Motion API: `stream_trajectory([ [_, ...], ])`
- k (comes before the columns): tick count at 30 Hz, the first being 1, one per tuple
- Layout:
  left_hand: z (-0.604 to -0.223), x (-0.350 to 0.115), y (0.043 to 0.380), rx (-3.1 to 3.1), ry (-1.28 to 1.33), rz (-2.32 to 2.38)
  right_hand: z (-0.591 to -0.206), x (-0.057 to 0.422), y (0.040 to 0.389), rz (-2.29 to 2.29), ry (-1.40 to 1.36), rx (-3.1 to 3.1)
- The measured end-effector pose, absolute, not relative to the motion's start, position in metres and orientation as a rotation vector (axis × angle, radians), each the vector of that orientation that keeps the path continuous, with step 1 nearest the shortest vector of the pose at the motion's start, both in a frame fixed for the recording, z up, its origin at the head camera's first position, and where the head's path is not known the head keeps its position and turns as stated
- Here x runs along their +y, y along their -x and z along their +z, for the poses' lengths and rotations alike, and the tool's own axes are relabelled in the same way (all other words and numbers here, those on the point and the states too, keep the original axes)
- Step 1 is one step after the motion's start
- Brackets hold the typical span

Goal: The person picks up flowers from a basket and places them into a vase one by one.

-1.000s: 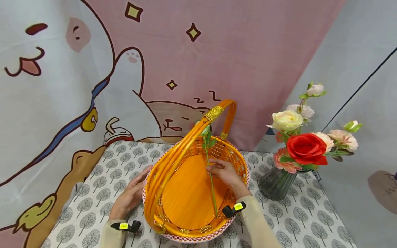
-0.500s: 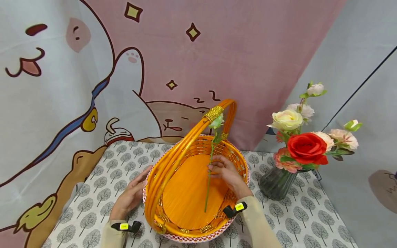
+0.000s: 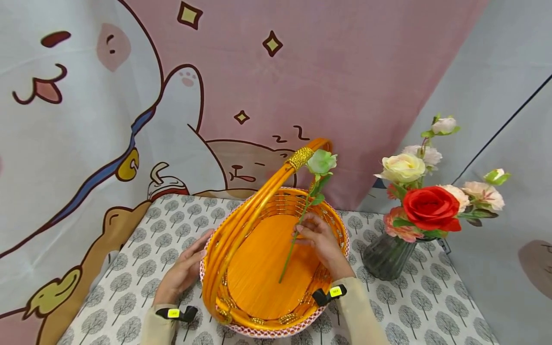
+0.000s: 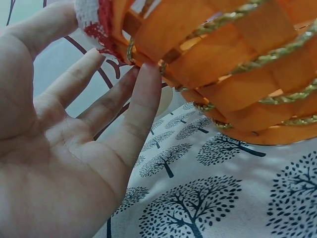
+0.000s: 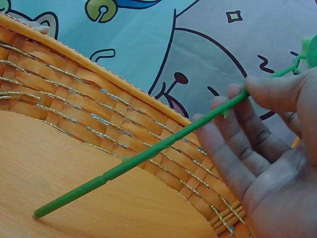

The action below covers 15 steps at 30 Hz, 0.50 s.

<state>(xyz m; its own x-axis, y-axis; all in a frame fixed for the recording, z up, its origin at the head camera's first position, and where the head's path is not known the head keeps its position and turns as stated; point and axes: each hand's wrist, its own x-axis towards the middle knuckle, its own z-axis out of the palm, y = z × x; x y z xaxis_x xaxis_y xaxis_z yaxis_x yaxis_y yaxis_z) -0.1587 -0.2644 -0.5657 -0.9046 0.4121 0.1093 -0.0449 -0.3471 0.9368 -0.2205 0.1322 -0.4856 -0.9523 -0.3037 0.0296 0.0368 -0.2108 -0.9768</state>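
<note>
My right hand point(image 3: 319, 242) pinches the green stem point(image 5: 148, 152) of a pale green artificial rose point(image 3: 321, 162) between thumb and fingers, over the inside of an orange woven basket point(image 3: 267, 268). The bloom tilts up to the right beside the gold-wrapped basket handle point(image 3: 276, 179), and the stem's lower end slants down left over the basket floor. My left hand point(image 3: 183, 273) touches the basket's left rim from outside with its fingers extended; in the left wrist view its fingertips meet the red-and-white trim point(image 4: 96, 25) and the woven side.
A grey ribbed vase point(image 3: 387, 256) stands on the table right of the basket, holding red, cream and pink flowers point(image 3: 431, 208). A cloth with tree prints point(image 3: 129, 278) covers the table. A cartoon-printed curtain point(image 3: 353, 86) hangs behind.
The rose's bloom has swung right, from behind the handle to in front of it, while the stem's lower end has moved left and up. My left hand has stayed at the rim.
</note>
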Motion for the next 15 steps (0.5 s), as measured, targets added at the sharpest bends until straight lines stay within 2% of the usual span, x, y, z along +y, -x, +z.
stream_trajectory([
  [15, -0.5677, -0.2648, 0.1609, 1.610, -0.444, 2.309, -0.4811, 0.1366, 0.2175, -2.557, 0.508, 1.820],
])
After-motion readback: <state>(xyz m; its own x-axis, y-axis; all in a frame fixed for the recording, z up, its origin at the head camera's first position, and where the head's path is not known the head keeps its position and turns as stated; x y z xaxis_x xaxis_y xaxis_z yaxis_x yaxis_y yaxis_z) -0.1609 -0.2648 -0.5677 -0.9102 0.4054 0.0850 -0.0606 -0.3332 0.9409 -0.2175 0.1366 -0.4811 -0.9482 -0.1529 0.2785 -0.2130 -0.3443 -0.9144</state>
